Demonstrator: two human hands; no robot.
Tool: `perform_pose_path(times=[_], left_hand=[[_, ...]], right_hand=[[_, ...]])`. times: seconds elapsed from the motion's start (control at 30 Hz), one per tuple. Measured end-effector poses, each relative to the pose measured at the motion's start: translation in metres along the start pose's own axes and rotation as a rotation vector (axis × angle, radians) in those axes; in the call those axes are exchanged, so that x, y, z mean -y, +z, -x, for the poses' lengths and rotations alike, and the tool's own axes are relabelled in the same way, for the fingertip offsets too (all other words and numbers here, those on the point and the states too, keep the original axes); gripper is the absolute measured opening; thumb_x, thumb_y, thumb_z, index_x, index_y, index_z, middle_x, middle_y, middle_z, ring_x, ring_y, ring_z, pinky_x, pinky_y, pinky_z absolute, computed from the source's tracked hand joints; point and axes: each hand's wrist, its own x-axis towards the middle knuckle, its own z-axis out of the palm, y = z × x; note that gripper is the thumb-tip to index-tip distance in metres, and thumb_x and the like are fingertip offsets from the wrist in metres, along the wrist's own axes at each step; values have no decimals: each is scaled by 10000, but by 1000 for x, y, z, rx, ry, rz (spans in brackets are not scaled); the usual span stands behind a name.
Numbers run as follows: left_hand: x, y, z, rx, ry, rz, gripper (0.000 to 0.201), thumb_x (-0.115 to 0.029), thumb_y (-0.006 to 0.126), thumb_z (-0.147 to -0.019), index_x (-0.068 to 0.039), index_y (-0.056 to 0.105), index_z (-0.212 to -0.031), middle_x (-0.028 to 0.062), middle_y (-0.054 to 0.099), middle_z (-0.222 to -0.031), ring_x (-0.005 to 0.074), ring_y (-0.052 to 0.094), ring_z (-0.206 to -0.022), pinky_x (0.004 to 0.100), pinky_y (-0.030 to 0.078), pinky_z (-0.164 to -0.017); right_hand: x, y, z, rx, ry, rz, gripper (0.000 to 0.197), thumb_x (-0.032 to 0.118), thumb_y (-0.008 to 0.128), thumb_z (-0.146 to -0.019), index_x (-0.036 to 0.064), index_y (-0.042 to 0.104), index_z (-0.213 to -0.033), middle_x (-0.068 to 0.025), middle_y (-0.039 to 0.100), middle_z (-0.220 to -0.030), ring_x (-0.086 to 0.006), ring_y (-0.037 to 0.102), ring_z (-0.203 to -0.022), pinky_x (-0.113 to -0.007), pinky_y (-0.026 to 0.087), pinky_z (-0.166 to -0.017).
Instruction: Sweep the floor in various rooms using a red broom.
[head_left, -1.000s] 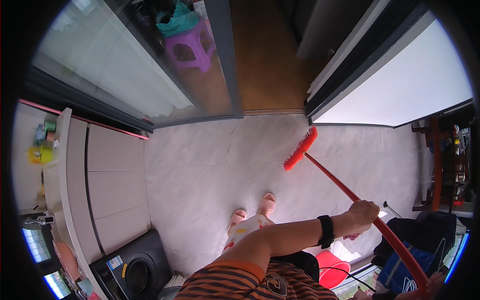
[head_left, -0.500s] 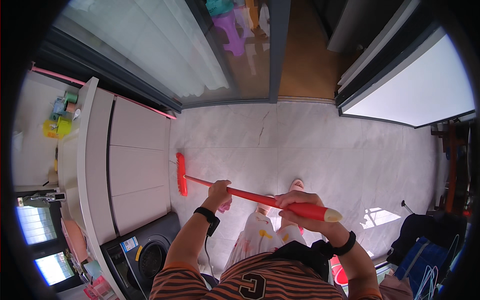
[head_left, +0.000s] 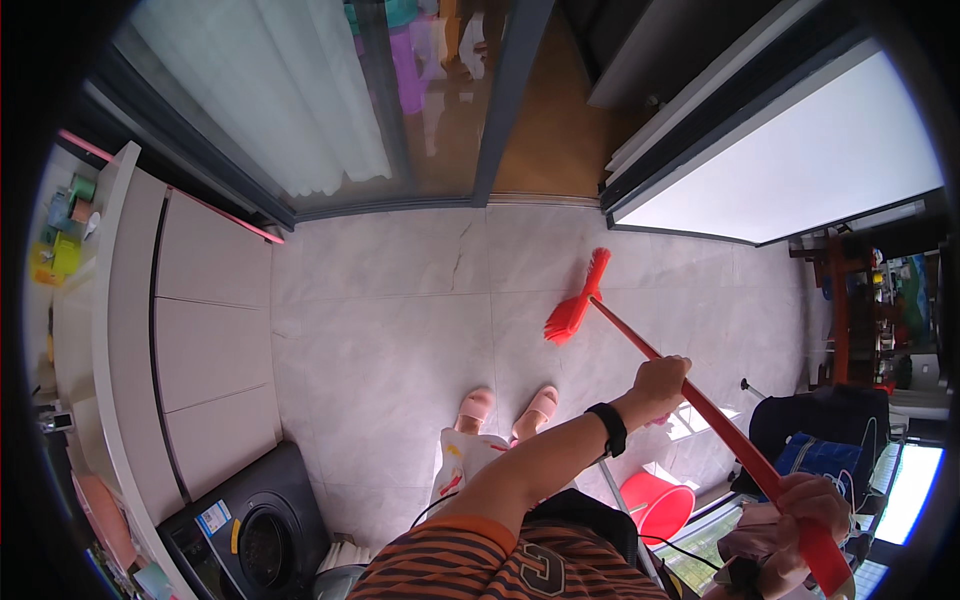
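A red broom (head_left: 725, 425) slants across the right side, its bristled head (head_left: 580, 300) on or just over the grey tiles ahead of me. My left hand (head_left: 662, 388), with a black band on its wrist, is closed round the middle of the handle. Near the handle's upper end, at the lower right, my right hand (head_left: 808, 520) is wrapped round the thick red grip. Part of that hand's wrist is hidden. My feet in pink slippers (head_left: 541, 402) stand on the floor left of the broom.
A red bucket (head_left: 660, 503) stands below my left hand. Black and blue bags (head_left: 815, 425) sit at the right. White cabinets (head_left: 215, 300) and a dark front-loading washing machine (head_left: 250, 540) line the left. A glass sliding door (head_left: 440, 130) borders the far side.
The broom head has swung from beside the left cabinets to the right across the floor. Both hands have moved right with the handle, and the view has shifted right.
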Motion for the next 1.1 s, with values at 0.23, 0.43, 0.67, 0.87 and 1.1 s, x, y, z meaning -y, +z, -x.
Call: perform_pose_path(times=[0.23, 0.43, 0.67, 0.87, 1.1], left_hand=[[-72, -15, 9, 132, 119, -236, 130, 1, 524, -639, 17, 523, -768, 155, 577, -791, 324, 600, -712, 401, 484, -617], [32, -111, 31, -42, -294, -620, 150, -66, 564, -585, -27, 550, -729, 148, 611, -776, 321, 598, -774, 409, 481, -662], [231, -235, 116, -209, -627, -874, 120, -72, 593, -659, -93, 614, -775, 101, 626, -808, 285, 607, -810, 396, 490, -694], [193, -140, 7, -68, -622, -478, 93, 8, 583, -609, -46, 570, -684, 132, 595, -581, 250, 600, -507, 347, 503, -520], [18, 16, -120, 197, -376, -82, 52, -53, 530, -648, -45, 557, -605, 118, 591, -562, 277, 610, -594, 380, 494, -580]], right_hand=[[-43, -53, 25, -560, -349, -369, 209, 209, 516, -774, 66, 445, -640, -31, 387, -577, -166, 403, -531, -298, 388, -487], [-123, 32, -18, -43, 38, -852, 99, 32, 624, -718, 6, 533, -747, -120, 585, -721, -271, 614, -775, -365, 504, -712], [-110, 241, -53, 609, -13, -1060, 273, -5, 619, -771, 11, 541, -1032, -101, 540, -1112, -198, 529, -987, -296, 430, -839], [-163, 175, -51, 347, 234, -906, 234, -7, 622, -759, 13, 568, -985, -79, 594, -1015, -148, 568, -867, -253, 458, -752], [-153, -17, -31, -225, 389, -428, 90, 1, 586, -702, -50, 574, -776, -151, 597, -825, -151, 589, -562, -210, 495, -504]])
